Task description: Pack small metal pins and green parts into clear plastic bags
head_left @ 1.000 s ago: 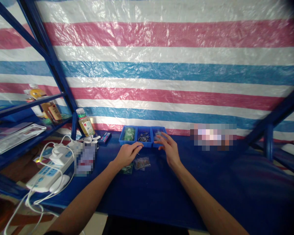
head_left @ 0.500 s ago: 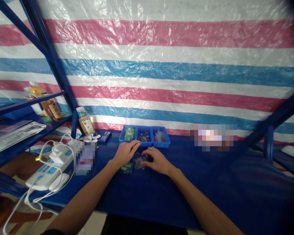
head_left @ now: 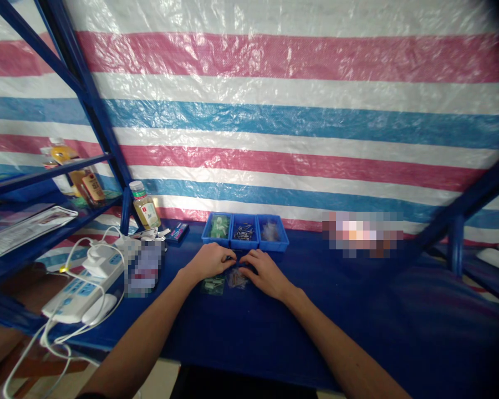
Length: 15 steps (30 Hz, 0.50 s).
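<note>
My left hand point(head_left: 211, 261) is over the blue table, its thumb and fingers pinched together just in front of the bins; whatever is between the fingertips is too small to make out. Facing it, my right hand point(head_left: 266, 274) rests with curved fingers and a gap between thumb and forefinger. Its thumb is at the edge of a small clear bag point(head_left: 237, 279) of little parts. Left of that bag lies another small bag with pale green pieces point(head_left: 213, 285). Behind the hands are blue bins of green pieces point(head_left: 219, 226), metal screws point(head_left: 244, 231) and clear plastic bags point(head_left: 271, 230).
On the left are a white power strip point(head_left: 85, 282) with tangled cables, a blurred phone-like object point(head_left: 144, 269), a small dark box point(head_left: 178, 233) and a bottle point(head_left: 146, 208). Blue frame posts point(head_left: 455, 246) and a striped sheet point(head_left: 299, 127) bound the table.
My left hand has drawn back from the front of the bins toward me, and its fingers have come together in a pinch. My right hand has shifted slightly, uncovering more of the clear bag.
</note>
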Each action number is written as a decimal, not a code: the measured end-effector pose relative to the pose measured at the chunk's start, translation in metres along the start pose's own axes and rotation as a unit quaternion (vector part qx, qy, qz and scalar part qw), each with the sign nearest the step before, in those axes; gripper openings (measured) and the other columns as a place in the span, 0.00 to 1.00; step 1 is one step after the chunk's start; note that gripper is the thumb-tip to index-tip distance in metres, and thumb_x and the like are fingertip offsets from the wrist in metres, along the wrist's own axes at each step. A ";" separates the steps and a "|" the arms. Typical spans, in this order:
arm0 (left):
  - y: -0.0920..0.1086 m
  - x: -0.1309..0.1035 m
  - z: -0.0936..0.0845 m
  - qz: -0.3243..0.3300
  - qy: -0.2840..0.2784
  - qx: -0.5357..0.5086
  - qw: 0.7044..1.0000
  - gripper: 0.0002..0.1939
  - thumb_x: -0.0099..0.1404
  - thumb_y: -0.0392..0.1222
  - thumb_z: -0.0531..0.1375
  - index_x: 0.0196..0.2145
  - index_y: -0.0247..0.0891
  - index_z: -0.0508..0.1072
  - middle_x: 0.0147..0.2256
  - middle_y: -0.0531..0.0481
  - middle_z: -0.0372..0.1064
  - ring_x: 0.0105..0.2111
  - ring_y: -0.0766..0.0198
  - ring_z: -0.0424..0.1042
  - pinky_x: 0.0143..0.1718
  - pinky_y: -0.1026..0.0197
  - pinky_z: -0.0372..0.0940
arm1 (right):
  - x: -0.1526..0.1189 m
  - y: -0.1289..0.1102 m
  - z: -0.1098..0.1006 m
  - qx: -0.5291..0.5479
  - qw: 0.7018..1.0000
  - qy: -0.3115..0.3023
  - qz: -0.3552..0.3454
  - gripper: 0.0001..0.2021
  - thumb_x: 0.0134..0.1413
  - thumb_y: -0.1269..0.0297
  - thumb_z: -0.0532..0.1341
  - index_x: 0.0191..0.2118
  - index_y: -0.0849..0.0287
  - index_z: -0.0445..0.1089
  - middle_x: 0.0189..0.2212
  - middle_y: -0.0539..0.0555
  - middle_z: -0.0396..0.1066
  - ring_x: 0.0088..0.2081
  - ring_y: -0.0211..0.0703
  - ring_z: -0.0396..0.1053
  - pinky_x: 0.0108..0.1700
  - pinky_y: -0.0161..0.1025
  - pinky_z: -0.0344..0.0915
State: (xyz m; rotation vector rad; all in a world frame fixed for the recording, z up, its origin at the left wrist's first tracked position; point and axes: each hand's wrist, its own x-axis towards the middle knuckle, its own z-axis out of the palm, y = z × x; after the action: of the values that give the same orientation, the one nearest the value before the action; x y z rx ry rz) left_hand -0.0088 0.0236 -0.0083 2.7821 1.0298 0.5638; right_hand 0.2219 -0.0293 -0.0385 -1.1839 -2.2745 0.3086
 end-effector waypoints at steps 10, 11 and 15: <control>-0.005 0.000 0.007 0.014 -0.011 -0.002 1.000 0.08 0.66 0.43 0.63 0.40 0.48 0.82 0.33 0.52 0.81 0.31 0.60 0.78 0.33 0.63 0.63 | 0.000 -0.001 -0.001 -0.001 1.000 0.002 0.000 0.08 0.65 0.60 0.63 0.48 0.52 0.73 0.42 0.53 0.72 0.47 0.49 0.67 0.50 0.45 0.60; -0.004 0.000 0.007 0.015 -0.012 0.004 1.000 0.08 0.66 0.43 0.63 0.40 0.48 0.82 0.34 0.52 0.81 0.31 0.60 0.78 0.33 0.63 0.63 | 0.000 -0.001 -0.001 -0.001 1.000 0.001 -0.001 0.08 0.65 0.60 0.63 0.48 0.53 0.73 0.42 0.54 0.72 0.47 0.49 0.67 0.50 0.45 0.60; -0.003 0.000 0.008 0.014 -0.018 0.025 0.999 0.08 0.68 0.43 0.62 0.41 0.48 0.82 0.34 0.52 0.81 0.32 0.60 0.77 0.33 0.63 0.61 | 0.000 -0.002 -0.003 -0.004 1.000 -0.001 -0.002 0.09 0.66 0.60 0.62 0.49 0.53 0.73 0.42 0.55 0.72 0.47 0.50 0.67 0.51 0.46 0.60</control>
State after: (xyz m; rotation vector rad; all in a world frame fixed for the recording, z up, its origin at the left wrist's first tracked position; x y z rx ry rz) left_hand -0.0074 0.0261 -0.0168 2.8422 1.0136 0.4950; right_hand 0.2224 -0.0306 -0.0356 -1.1842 -2.2818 0.3010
